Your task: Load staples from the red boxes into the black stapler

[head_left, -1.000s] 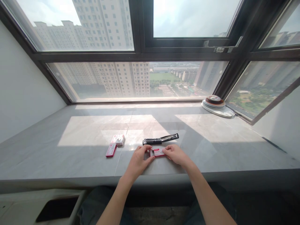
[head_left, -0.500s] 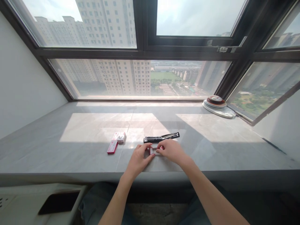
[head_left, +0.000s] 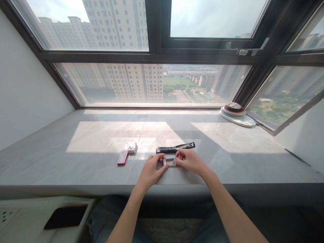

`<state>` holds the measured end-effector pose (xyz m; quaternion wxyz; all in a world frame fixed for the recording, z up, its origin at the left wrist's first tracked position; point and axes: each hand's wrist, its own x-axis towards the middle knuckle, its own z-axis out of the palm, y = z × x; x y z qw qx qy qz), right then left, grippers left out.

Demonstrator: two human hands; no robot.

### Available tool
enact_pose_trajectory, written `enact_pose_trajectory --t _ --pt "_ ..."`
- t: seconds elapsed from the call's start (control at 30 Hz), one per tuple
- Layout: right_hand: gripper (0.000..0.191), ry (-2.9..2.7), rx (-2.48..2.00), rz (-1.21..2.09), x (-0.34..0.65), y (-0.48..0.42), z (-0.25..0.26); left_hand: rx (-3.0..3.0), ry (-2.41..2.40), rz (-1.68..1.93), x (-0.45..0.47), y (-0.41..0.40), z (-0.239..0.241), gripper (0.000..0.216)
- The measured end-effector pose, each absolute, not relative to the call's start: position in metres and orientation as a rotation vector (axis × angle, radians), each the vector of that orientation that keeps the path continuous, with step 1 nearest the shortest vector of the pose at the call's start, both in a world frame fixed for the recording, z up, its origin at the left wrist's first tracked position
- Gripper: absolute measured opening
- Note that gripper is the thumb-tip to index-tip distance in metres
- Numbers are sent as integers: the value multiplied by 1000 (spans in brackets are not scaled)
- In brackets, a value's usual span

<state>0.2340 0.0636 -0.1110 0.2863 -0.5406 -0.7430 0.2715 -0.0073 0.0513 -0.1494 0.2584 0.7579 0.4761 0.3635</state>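
Close to the front edge of the stone sill, my left hand holds a small white and red box by its left end, between thumb and fingers. The box is open like a tray. At its right end my right hand is closed in a pinch on a small silvery-grey piece that looks like staples; the fingers partly cover it. Just behind both hands lies a black stapler, its top arm tilted up toward the right.
To the left lie a flat red and white box and a small white box. A stack of plates stands in the far right corner by the window. The sill's front edge runs just below my hands.
My right hand has shifted slightly right, uncovering more of the box and the grey piece in its fingers. My left hand keeps its hold on the box.
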Motion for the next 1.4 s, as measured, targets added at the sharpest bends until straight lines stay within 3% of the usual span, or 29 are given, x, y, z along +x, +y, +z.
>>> enact_pose_trajectory --t 0.2,0.33,0.5,0.77,1.1,1.4 --pt "20 -1806 -1448 816 268 45 -129 2035 1333 1072 -6 47 -149 55" --pt "34 -1772 -1435 879 272 41 -133 1961 1450 1061 -2 46 -147 35" --pt "29 -1873 -1395 846 259 44 -130 1921 1415 1025 9 52 -144 22" --pt "25 -1861 -1412 813 252 51 -131 1965 1384 1001 11 54 -146 24" --pt "42 -1838 -1278 1123 266 60 -141 2013 1311 900 4 61 -141 19" --pt "38 -1806 -1209 1171 252 58 -136 2018 1293 931 17 55 -139 20"
